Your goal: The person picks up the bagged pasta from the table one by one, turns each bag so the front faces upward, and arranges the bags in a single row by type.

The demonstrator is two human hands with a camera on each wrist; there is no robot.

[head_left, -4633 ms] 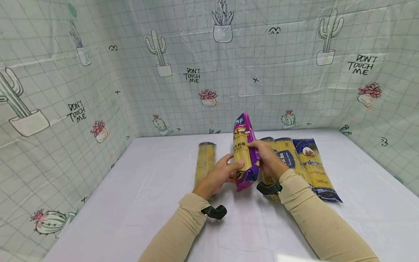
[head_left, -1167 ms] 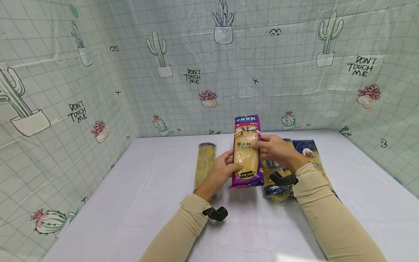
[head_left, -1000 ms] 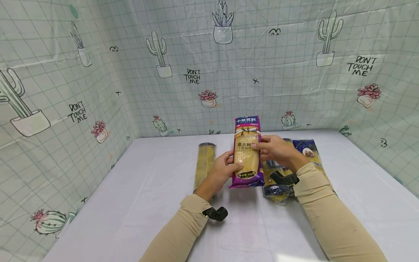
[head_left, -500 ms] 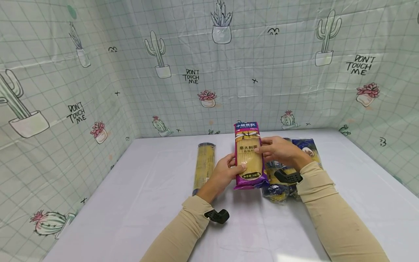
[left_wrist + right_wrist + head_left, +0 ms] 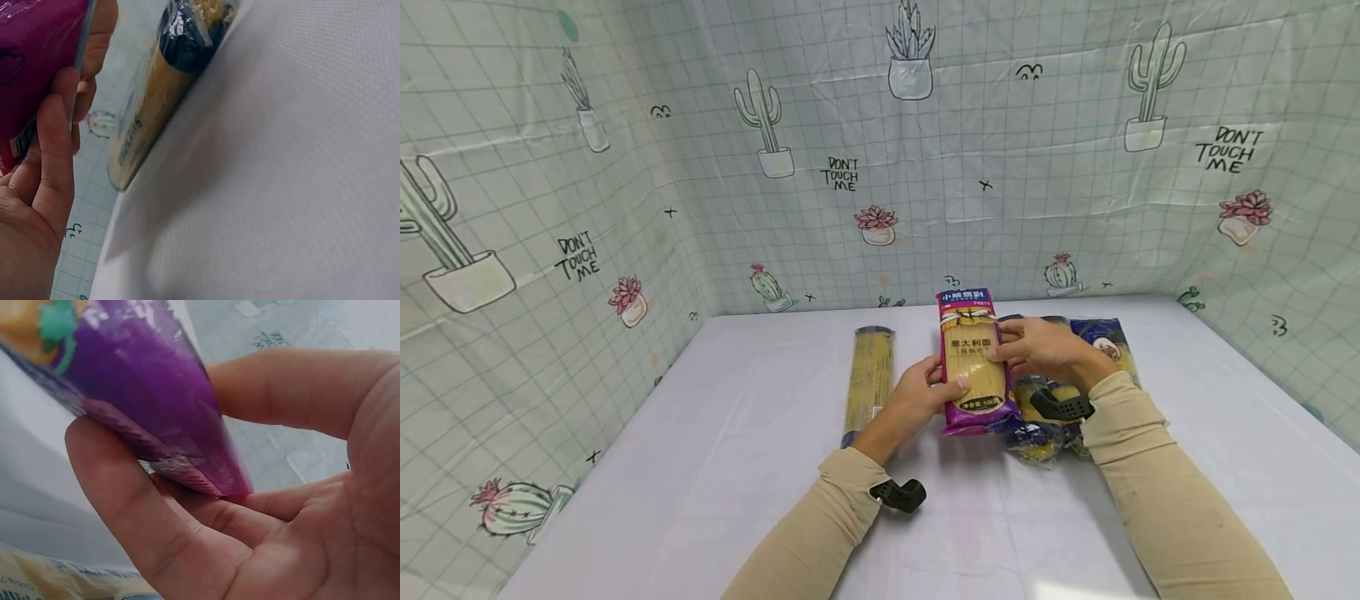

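Note:
Between both hands, a purple packet of spaghetti (image 5: 973, 362) is held up over the table, its printed front and clear window turned toward me. My left hand (image 5: 917, 404) grips its lower left side, thumb across the front. On the right edge, my right hand (image 5: 1045, 350) pinches it with thumb in front and fingers behind. The left wrist view has the packet's purple back (image 5: 37, 62) at upper left with fingers along it. In the right wrist view, its purple side (image 5: 150, 387) sits between thumb and fingers.
Left of the hands, a yellow spaghetti packet (image 5: 870, 375) lies on the white table (image 5: 760, 467). Several more pasta packets lie at right, partly behind my right hand, among them a blue-ended one (image 5: 1105, 342). A patterned curtain (image 5: 820, 233) stands behind and at the sides.
Earlier the purple packet was angled with its side showing; its front then turned toward me. In the last second it lowered and shifted slightly right, with both hands still holding it.

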